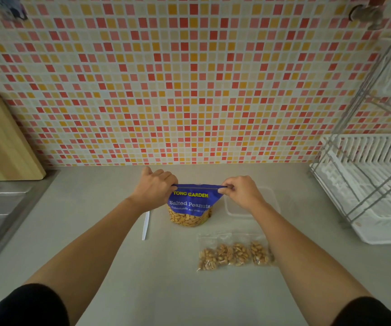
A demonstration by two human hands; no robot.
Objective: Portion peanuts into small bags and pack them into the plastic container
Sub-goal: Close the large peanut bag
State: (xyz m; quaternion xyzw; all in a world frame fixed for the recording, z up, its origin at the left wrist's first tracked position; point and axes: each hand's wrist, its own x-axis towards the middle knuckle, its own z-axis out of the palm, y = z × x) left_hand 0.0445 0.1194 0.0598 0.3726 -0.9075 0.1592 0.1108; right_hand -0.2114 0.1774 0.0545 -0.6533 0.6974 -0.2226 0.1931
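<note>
Blue peanut bag point(189, 201), top corners pinched by both hands point(155, 187) point(242, 192) (plastic container point(235, 211) partly hidden).

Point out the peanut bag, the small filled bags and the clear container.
peanut bag point(189, 204): head view, on its blue label.
small bags point(239, 254): head view, on the peanuts in the middle of the row.
container point(232, 211): head view, on its bare near-left corner.

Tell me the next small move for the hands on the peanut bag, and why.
Probably pinch along the top of the peanut bag to seal it: the left hand and right hand each pinch a top corner, the edge looks flat, and filled small bags lie near the plastic container, unpacked.
</note>
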